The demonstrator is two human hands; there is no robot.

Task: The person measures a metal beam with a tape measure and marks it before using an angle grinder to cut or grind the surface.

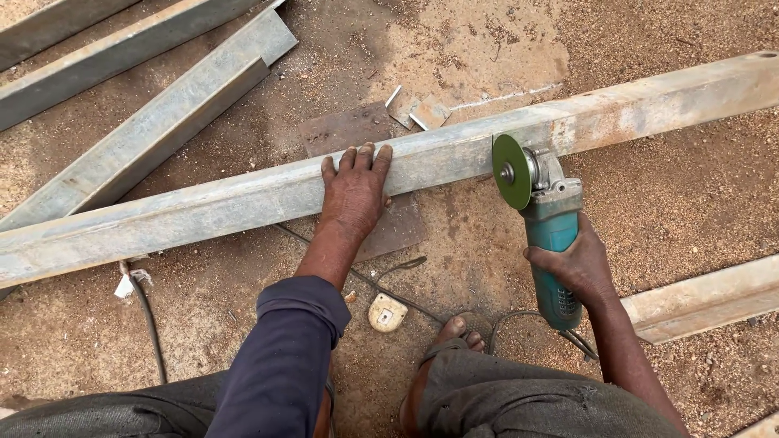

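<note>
Loose steel sections (154, 122) lie upper left on sandy ground (690, 186). Long steel box beam (243, 199) runs across frame, rising rightward. Your left hand (355, 191) rests flat on beam, fingers spread over top edge. Measuring tape (387, 312) lies near your foot. Your right hand (576, 264) grips teal angle grinder (552, 235); its green disc (511, 171) meets beam's near face.

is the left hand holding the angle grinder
No, the left hand lies flat on the long steel beam, while the right hand grips the teal angle grinder.
</note>
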